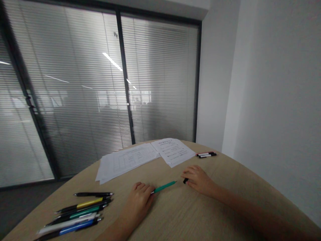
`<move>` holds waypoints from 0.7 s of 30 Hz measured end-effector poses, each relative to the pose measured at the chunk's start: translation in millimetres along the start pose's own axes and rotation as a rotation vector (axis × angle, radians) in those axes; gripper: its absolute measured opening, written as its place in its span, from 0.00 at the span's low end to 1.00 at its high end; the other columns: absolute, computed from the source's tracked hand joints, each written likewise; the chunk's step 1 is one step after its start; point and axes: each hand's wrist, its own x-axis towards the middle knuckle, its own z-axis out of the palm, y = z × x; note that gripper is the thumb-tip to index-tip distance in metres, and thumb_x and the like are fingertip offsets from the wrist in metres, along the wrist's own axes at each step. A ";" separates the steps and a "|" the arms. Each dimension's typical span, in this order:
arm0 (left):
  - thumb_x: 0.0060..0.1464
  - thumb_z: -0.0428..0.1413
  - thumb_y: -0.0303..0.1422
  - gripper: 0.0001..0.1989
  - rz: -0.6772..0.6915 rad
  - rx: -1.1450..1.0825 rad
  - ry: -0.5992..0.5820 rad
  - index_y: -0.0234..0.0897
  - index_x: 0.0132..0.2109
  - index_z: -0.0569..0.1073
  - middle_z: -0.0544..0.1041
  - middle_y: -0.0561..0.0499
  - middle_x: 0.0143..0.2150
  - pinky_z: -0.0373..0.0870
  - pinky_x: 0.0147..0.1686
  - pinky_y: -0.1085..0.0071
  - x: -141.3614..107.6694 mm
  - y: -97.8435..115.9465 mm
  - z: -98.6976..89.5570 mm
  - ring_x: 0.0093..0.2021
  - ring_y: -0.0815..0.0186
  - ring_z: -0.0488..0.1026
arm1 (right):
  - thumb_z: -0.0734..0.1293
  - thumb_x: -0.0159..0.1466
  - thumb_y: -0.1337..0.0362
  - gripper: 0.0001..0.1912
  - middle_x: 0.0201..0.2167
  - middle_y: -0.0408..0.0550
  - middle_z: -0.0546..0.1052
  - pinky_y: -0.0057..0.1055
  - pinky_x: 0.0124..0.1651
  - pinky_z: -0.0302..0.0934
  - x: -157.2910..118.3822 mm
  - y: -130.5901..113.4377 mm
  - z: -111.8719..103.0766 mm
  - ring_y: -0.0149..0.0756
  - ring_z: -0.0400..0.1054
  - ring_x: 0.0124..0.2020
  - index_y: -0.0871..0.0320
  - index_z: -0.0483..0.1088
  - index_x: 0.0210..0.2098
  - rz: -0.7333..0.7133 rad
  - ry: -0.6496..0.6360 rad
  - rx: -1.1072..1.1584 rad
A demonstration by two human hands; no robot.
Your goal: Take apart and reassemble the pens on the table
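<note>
Teal pen (164, 186) lay across the pale wood-grain bench (175, 214), its silver end clasped by the curled left hand (139, 201). Curled right hand (198, 179) gripped one small black object (185, 180), just beyond the pen's tip. Left of the hands lay a loose bunch of about six multicoloured pens (80, 211). Ahead lay two sets of printed white papers (127, 162) and two slim black-and-white markers (207, 154).
</note>
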 end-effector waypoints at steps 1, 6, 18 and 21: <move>0.52 0.44 0.26 0.10 0.001 0.001 0.014 0.39 0.35 0.70 0.77 0.51 0.28 0.66 0.35 0.65 -0.5 -0.5 1.1 0.30 0.64 0.73 | 0.62 0.56 0.69 0.16 0.42 0.47 0.73 0.38 0.51 0.51 -0.2 -3.1 1.2 0.39 0.62 0.46 0.51 0.71 0.42 -0.021 -0.022 -0.002; 0.53 0.45 0.26 0.10 0.000 -0.003 -0.002 0.39 0.35 0.70 0.77 0.52 0.28 0.66 0.35 0.64 -0.7 -0.6 0.5 0.30 0.64 0.73 | 0.60 0.59 0.67 0.09 0.34 0.47 0.75 0.37 0.48 0.54 -0.7 -12.2 0.8 0.38 0.65 0.40 0.55 0.72 0.35 0.019 0.058 0.025; 0.54 0.44 0.26 0.09 0.038 -0.018 0.029 0.38 0.34 0.69 0.76 0.52 0.27 0.65 0.34 0.65 0.1 0.1 -0.8 0.29 0.65 0.72 | 0.60 0.60 0.67 0.10 0.34 0.47 0.74 0.29 0.42 0.61 -0.5 -37.3 -10.6 0.34 0.67 0.38 0.55 0.72 0.39 0.004 0.071 0.342; 0.53 0.44 0.25 0.09 0.042 -0.016 0.012 0.38 0.34 0.69 0.76 0.52 0.26 0.65 0.34 0.65 0.4 1.6 -2.3 0.28 0.64 0.71 | 0.60 0.59 0.69 0.12 0.34 0.47 0.75 0.30 0.42 0.61 0.1 -37.7 -10.4 0.34 0.67 0.38 0.55 0.72 0.40 -0.001 0.090 0.381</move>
